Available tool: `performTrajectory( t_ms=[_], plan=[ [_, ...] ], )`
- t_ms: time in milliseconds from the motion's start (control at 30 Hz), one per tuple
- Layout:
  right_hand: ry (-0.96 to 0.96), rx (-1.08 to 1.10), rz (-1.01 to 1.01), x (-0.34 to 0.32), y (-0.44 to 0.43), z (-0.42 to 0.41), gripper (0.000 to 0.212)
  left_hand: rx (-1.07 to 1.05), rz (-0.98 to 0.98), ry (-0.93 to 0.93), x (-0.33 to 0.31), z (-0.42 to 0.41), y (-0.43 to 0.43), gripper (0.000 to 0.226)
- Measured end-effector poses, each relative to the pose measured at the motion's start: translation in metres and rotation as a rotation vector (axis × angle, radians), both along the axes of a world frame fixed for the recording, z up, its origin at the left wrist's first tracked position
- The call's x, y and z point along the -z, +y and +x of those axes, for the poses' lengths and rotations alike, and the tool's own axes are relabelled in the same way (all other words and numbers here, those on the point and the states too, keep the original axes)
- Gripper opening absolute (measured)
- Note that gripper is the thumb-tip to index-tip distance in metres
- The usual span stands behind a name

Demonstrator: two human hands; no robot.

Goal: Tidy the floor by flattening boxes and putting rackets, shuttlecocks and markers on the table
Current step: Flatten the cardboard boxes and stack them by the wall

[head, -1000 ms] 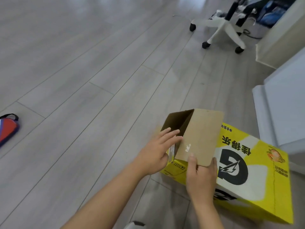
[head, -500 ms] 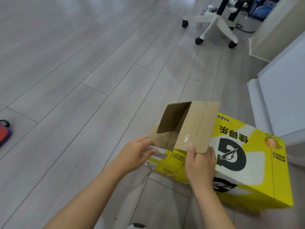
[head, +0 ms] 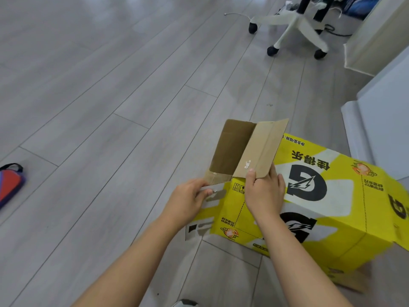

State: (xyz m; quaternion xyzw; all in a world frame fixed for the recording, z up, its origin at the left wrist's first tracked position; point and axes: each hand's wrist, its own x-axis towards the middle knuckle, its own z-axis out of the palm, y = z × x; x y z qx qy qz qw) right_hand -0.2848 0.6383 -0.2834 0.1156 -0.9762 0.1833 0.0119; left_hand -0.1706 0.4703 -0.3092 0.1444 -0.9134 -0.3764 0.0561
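Box (head: 309, 196) lies on its side on the floor (head: 110, 107), end flaps open. Our right hand (head: 263, 191) pinches the upright flap (head: 261, 149); left hand (head: 188, 202) pinches the lower flap (head: 212, 196). Risk: pulling unevenly could tear a flap at its crease.

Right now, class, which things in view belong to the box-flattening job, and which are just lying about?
In the job: yellow box; left hand pinching its side flap; right hand gripping its brown flap.
Lying about: chair base; red case at the left edge.
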Motion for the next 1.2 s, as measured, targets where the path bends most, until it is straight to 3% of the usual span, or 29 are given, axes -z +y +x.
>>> performTrajectory(
  t_ms=[67, 133, 200, 267, 400, 467, 533, 667, 767, 900, 967, 1033, 1133, 1200],
  plan=[
    [-0.042, -0.014, -0.026, -0.002, 0.0, -0.005, 0.052, -0.08, -0.045, 0.018, 0.0, -0.006, 0.004, 0.021],
    [-0.081, -0.04, -0.067, -0.004, 0.002, -0.008, 0.051, -0.118, -0.247, 0.156, -0.005, -0.017, 0.014, 0.039],
    [-0.115, -0.053, -0.156, -0.008, 0.007, -0.007, 0.047, -0.002, -0.374, 0.359, -0.02, -0.033, 0.032, 0.043],
    [-0.182, -0.028, -0.334, -0.018, 0.016, -0.005, 0.038, 0.206, -0.305, 0.415, -0.033, -0.052, 0.054, 0.044],
    [-0.294, 0.031, -0.623, -0.037, 0.045, -0.005, 0.018, 0.373, -0.077, 0.198, -0.032, -0.084, 0.082, 0.048],
    [-0.286, 0.062, -0.678, -0.04, 0.064, -0.005, 0.027, 0.366, -0.175, 0.216, -0.025, -0.091, 0.091, 0.05],
    [-0.218, 0.13, -0.589, -0.038, 0.087, -0.004, 0.038, 0.319, -0.334, 0.214, -0.019, -0.095, 0.105, 0.05],
    [0.072, 0.378, -0.469, -0.019, 0.153, 0.003, 0.031, 0.196, -0.585, -0.034, -0.013, -0.097, 0.152, 0.059],
    [0.26, 0.52, -0.417, -0.006, 0.198, 0.015, 0.026, 0.152, -0.592, -0.157, -0.019, -0.106, 0.183, 0.066],
    [0.336, 0.669, -0.498, -0.012, 0.239, 0.026, 0.023, 0.121, -0.584, -0.196, -0.021, -0.114, 0.205, 0.067],
    [0.283, 0.822, -0.625, -0.016, 0.253, 0.027, 0.025, 0.09, -0.58, -0.211, -0.02, -0.114, 0.201, 0.068],
    [0.083, 0.961, -0.798, -0.016, 0.271, 0.022, 0.03, 0.092, -0.589, -0.225, -0.021, -0.116, 0.201, 0.068],
    [-0.136, 0.996, -1.056, -0.01, 0.29, 0.009, 0.039, 0.084, -0.61, -0.231, -0.021, -0.118, 0.202, 0.068],
    [-0.114, 0.943, -1.12, -0.011, 0.294, 0.004, 0.039, 0.081, -0.616, -0.235, -0.019, -0.12, 0.204, 0.067]
  ],
)
